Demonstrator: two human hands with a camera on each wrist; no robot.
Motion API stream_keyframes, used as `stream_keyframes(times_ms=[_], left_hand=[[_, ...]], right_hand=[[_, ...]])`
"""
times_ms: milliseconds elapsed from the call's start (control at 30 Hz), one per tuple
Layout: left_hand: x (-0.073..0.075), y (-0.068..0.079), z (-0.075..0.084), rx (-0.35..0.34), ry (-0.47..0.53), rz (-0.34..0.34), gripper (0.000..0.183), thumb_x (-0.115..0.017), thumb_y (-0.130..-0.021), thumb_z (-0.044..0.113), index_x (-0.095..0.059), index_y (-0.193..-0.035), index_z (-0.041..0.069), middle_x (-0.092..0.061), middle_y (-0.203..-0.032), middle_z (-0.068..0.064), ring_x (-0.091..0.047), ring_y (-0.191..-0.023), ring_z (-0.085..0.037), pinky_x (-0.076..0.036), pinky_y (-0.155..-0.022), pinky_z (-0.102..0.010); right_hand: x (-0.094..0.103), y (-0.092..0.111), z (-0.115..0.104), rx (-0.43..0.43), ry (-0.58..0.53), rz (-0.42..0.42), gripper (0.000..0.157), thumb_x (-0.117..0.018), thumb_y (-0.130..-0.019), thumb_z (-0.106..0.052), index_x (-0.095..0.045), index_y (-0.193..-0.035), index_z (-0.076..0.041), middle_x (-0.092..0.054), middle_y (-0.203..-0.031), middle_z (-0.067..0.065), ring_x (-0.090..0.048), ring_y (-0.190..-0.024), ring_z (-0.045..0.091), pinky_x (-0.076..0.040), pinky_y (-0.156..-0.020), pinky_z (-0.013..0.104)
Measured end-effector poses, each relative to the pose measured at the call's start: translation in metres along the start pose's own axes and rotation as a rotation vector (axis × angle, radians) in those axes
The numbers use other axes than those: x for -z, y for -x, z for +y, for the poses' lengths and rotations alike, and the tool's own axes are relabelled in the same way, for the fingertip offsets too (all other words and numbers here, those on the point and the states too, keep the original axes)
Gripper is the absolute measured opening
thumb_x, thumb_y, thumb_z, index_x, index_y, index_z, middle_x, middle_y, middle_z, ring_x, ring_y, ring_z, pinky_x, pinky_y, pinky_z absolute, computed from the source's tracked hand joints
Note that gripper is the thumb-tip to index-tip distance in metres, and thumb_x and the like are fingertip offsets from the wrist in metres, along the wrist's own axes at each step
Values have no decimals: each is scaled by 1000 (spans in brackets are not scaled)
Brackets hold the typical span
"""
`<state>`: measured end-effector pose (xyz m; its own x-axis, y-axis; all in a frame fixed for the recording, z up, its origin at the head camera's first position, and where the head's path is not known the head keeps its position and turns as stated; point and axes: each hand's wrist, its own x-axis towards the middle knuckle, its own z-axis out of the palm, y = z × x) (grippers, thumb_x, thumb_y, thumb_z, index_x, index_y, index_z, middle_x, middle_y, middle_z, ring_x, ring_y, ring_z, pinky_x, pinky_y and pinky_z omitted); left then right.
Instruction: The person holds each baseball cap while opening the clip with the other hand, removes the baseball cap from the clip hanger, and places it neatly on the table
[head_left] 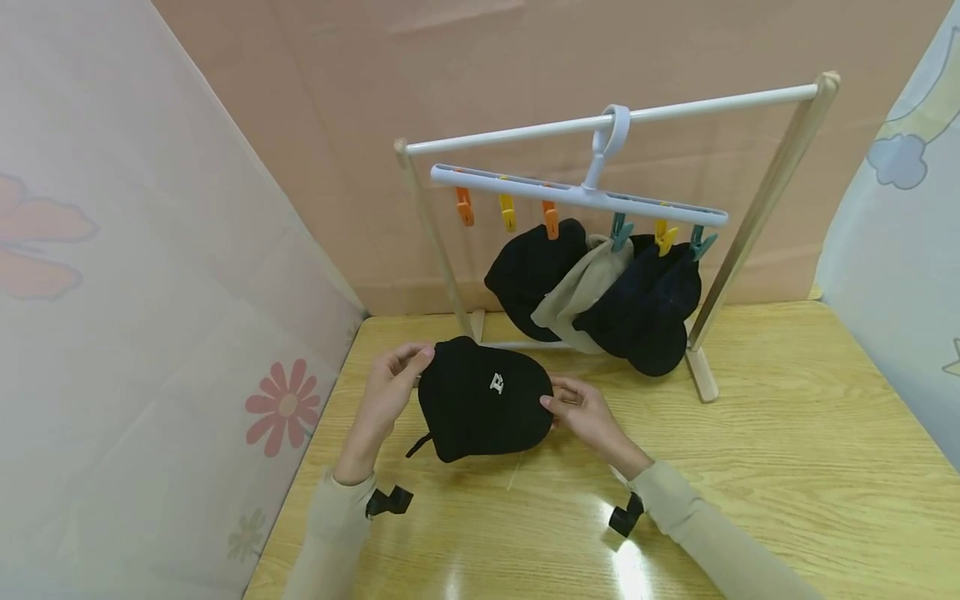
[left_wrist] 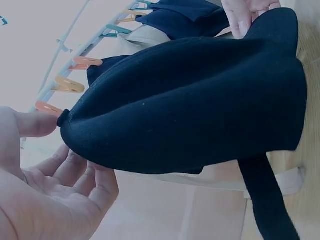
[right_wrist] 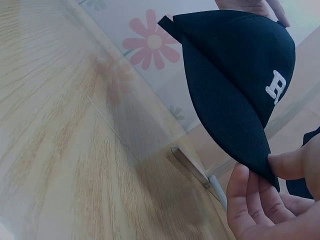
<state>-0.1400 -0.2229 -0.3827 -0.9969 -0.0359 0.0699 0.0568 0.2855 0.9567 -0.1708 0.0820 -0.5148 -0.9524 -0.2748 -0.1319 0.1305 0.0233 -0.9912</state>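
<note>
A black baseball cap [head_left: 480,408] with a white letter R on its front is held above the table between both hands. My left hand [head_left: 397,379] pinches the crown's top near the button, thumb on one side and fingers on the other, as the left wrist view shows. At the brim's edge my right hand [head_left: 588,412] grips with thumb above and curled fingers below. A loose strap [left_wrist: 267,195] hangs from the cap's back. Behind it, a pale clip hanger [head_left: 525,187] with coloured clips carries several caps, among them a beige one [head_left: 588,287].
The hanger hooks over the white bar [head_left: 517,133] of a wooden-legged rack [head_left: 765,208] at the table's back. Orange [head_left: 465,207] and yellow [head_left: 508,212] clips on its left side hold nothing. Patterned cloth walls [head_left: 187,292] flank the wooden table [head_left: 787,433].
</note>
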Motion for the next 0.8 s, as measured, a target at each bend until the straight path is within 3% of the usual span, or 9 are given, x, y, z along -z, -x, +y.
stream_keyframes(times_ms=[333,800], left_hand=[[-1,5,-8,48,-20,-31,32,-66,-107,21,-71,-131,1,-73,-129,-18,-67,-115,-24,-54,-87,-29],[-1,7,-23,87,-11,-55,30,-67,-107,20,-72,-130,2,-69,-135,-17,-65,-122,-31,-56,-91,-32]], right_hand=[[3,4,3,-14,26,35,50,-72,-102,-7,-57,-148,4,-70,-86,0,-69,-77,14,-63,-75,41],[8,10,11,-28,29,29,50,-73,-102,-9,-57,-148,4,-71,-86,2,-67,-75,15,-62,-72,35]])
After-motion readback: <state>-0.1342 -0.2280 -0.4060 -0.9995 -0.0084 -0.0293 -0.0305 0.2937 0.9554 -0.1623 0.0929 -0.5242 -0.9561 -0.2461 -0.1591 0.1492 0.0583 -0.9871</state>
